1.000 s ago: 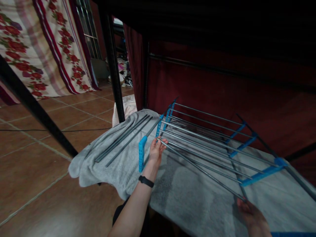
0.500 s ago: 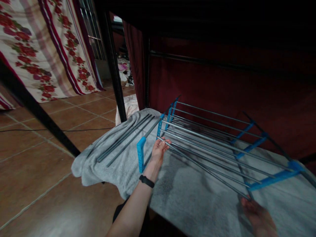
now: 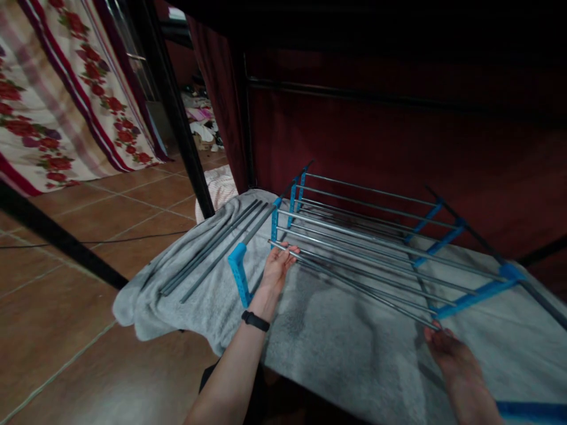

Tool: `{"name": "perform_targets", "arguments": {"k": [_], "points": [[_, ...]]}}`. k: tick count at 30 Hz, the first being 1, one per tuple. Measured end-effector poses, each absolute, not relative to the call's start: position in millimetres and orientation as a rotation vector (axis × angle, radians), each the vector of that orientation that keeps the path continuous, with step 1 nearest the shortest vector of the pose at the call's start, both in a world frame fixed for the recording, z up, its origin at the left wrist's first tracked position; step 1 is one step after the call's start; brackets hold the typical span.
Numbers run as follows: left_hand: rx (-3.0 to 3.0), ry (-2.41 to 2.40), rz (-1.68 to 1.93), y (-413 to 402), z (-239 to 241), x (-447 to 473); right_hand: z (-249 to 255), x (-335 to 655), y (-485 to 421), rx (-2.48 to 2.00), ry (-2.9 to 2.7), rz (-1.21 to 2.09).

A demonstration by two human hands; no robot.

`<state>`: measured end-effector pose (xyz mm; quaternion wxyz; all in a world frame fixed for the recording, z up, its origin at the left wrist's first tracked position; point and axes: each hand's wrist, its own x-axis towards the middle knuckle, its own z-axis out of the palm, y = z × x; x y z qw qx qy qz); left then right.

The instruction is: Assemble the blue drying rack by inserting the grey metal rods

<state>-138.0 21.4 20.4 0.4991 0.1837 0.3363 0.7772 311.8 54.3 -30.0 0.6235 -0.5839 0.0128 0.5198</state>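
Note:
A rack of grey metal rods joined by blue plastic bars lies on a grey blanket. My left hand pinches the near end of one loose-looking rod beside a blue end bar. My right hand holds the other end of that rod at the lower right, just under another blue bar. A black band sits on my left wrist.
Several loose grey rods lie on the blanket's left part. Black frame posts rise behind it. A dark red cloth wall backs the rack. Tiled floor and a flowered curtain are at left.
The view has swung slightly right and down. My right hand has risen a little with the rod's far end; my left hand keeps its pinch.

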Motion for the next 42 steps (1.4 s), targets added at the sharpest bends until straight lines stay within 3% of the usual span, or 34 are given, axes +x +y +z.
{"name": "perform_targets", "arguments": {"k": [21,42], "points": [[0.463,1.081,1.573,33.9,13.8,-140.3,-13.5,284.7,51.1,-1.098,-0.131,1.068],[0.452,0.987,1.489,26.7,-0.2,-92.8,-11.7,292.4,48.9,-1.282,-0.104,1.181]]}}
